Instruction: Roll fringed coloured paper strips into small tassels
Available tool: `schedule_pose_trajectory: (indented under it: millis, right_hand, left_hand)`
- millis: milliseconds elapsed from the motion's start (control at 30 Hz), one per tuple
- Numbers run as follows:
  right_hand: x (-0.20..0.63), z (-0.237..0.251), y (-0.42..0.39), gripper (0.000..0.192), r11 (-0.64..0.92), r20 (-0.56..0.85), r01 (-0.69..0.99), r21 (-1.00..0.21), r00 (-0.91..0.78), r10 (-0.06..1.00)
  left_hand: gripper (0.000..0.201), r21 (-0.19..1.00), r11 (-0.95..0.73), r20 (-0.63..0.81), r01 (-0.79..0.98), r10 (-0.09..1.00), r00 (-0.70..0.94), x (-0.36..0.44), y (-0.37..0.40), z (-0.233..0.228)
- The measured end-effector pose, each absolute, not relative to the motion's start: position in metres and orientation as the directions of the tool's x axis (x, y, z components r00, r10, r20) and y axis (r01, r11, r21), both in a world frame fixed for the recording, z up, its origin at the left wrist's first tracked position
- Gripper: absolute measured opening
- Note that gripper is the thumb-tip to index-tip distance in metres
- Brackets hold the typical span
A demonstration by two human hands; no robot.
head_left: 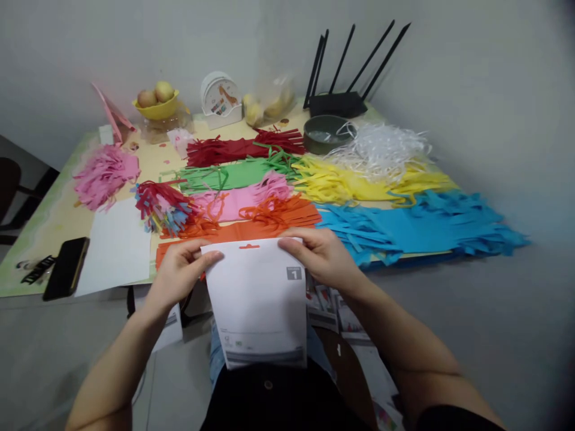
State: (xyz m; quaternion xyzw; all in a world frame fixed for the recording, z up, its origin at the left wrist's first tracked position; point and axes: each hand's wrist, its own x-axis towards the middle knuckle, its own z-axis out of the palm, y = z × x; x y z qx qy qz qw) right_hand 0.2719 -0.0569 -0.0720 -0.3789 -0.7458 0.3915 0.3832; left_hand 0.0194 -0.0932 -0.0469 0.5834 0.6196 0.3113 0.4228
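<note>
White packet (259,305), judged light and flexible, is pinched at its top corners by left hand (179,272) and right hand (321,257), just before the orange paper strips (251,224).

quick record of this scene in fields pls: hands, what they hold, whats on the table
left hand: left hand grips the top left corner of the white packet
right hand: right hand grips its top right corner
packet: held upright over the lap, grey square marked 1, orange hang slot at the top
table: table bears fringed paper in orange, blue, yellow, pink, green and red
left edge: black phone beside a white sheet
back: fruit bowl, router
</note>
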Motion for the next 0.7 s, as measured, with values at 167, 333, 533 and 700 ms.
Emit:
schedule_pose_trajectory:
  millis: [167, 333, 533, 700]
  right_hand:
    - [0.273, -0.077, -0.050, 0.032, 0.428, 0.297, 0.236, -0.872, -0.441, 0.847]
    - [0.265, -0.052, -0.035, 0.022, 0.590, 0.244, 0.473, -0.654, -0.607, 0.756]
    - [0.247, -0.021, -0.034, 0.016, 0.712, 0.027, 0.515, -0.477, -0.801, 0.598]
    - [0.251, -0.023, -0.026, 0.019, 0.718, 0.071, 0.519, -0.465, -0.786, 0.614]
  left_hand:
    - [0.036, 0.910, 0.111, -0.080, 0.400, 0.992, -0.094, 0.008, -0.102, -0.061]
    - [0.031, 0.787, -0.078, 0.137, 0.612, 0.989, -0.051, 0.010, -0.100, -0.047]
    - [0.031, 0.722, -0.151, 0.189, 0.675, 0.982, 0.017, 0.025, -0.102, -0.041]
    - [0.036, 0.823, -0.177, 0.245, 0.539, 0.968, -0.058, 0.018, -0.103, -0.051]
